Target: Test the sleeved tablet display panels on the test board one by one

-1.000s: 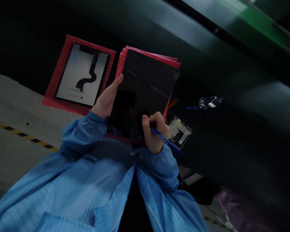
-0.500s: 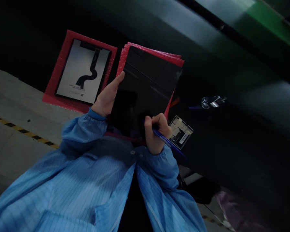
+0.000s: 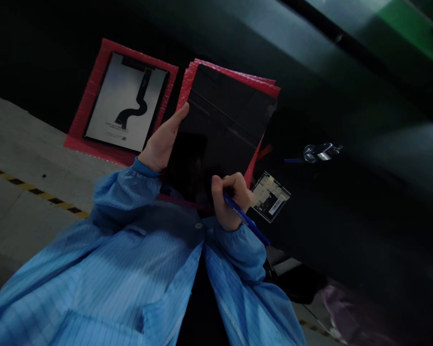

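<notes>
A dark glossy panel (image 3: 227, 115) lies over a stack of pink wrap sheets (image 3: 270, 86). My left hand (image 3: 162, 142) rests along the panel's left edge, its thumb on the edge; the other fingers are hidden beneath or behind it. In my right hand (image 3: 233, 199) is a blue pen (image 3: 247, 219), gripped between thumb and fingers near the panel's lower right part, tip toward the glass. To the left, a white-backed panel (image 3: 124, 103) with a black curved ribbon cable (image 3: 139, 105) lies on another pink sheet (image 3: 77, 132).
A small electronic board (image 3: 270, 197) lies right of my right hand. Farther right is a shiny metallic object (image 3: 322, 152) by a small blue item (image 3: 293, 161). An orange strip (image 3: 264, 152) shows beside the stack. Striped floor tape (image 3: 36, 191) runs at lower left.
My right hand and the pen have shifted slightly left over the panel. The panels and table items appear a little displaced, as the view has moved slightly. My left hand keeps its place on the panel.
</notes>
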`<state>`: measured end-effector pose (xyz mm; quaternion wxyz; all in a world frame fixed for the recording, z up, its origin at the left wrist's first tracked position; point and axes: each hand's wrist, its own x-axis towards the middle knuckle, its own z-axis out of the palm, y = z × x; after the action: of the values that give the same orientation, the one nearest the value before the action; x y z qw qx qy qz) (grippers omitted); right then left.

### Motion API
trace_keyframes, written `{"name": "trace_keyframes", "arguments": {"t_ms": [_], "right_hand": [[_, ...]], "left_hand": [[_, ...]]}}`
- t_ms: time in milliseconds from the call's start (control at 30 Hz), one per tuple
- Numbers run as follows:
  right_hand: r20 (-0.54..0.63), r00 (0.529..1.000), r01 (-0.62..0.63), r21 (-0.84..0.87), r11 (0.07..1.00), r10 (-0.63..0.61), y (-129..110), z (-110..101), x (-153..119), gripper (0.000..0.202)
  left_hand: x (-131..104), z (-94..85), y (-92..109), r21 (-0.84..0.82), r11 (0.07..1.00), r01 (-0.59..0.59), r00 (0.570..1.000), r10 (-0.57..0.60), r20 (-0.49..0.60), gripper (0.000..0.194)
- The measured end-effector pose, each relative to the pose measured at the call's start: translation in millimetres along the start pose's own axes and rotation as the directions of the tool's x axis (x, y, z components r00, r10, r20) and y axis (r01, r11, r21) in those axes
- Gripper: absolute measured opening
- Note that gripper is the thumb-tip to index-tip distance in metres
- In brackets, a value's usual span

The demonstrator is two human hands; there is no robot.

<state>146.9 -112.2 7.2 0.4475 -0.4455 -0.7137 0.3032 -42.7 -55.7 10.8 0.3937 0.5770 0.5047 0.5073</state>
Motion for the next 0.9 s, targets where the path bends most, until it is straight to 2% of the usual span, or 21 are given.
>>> {"name": "trace_keyframes", "arguments": {"t_ms": [67, 200, 367, 500, 567, 667, 767, 833, 900], "right_hand": [[0.025, 0.999, 0.038, -0.026, 0.999, -0.037, 0, 0, 0, 0.034], [-0.085, 0.996, -0.019, -0.027, 0.999, 0.016, -1, 0, -1, 0.036], [0.012, 0.998, 0.054, -0.028, 0.998, -0.054, 0, 0, -3, 0.035], [-0.094, 0.995, 0.015, -0.031, 0.999, -0.018, 1, 0, -4, 0.036], [-0.032, 0.997, 0.075, -0.003, 0.997, -0.075, 3, 0, -4, 0.034], [0.056, 0.983, 0.175, -0.03, 0.984, -0.173, 5, -1, -5, 0.033], [-0.077, 0.992, 0.089, -0.096, 0.991, -0.096, 5, 0, -5, 0.036], [-0.132, 0.991, 0.028, -0.078, 0.997, -0.038, 4, 0, -5, 0.037], [-0.138, 0.99, 0.02, -0.042, 0.999, -0.026, 3, 1, -5, 0.037]], "left_hand": [[0, 0.3, 1, -0.025, 1.0, 0.011, 1.0, -0.011, 0.007, 0.056], [-1, 1.0, 2, -0.042, 0.999, 0.021, 0.999, -0.02, 0.025, 0.057], [0, 0.5, -2, -0.113, 0.992, 0.056, 0.998, -0.052, 0.04, 0.058], [-1, -0.1, -2, -0.277, 0.948, 0.155, 0.987, -0.137, 0.084, 0.059], [-2, -0.4, 0, -0.396, 0.882, 0.256, 0.966, -0.227, 0.121, 0.059], [-5, -0.5, 6, -0.59, 0.694, 0.413, 0.906, -0.378, 0.191, 0.053], [-6, -0.1, 10, -0.713, 0.518, 0.472, 0.858, -0.456, 0.237, 0.053], [-6, 0.3, 12, -0.747, 0.464, 0.476, 0.845, -0.477, 0.243, 0.053], [-5, 0.4, 12, -0.766, 0.441, 0.468, 0.844, -0.481, 0.238, 0.053]]}}
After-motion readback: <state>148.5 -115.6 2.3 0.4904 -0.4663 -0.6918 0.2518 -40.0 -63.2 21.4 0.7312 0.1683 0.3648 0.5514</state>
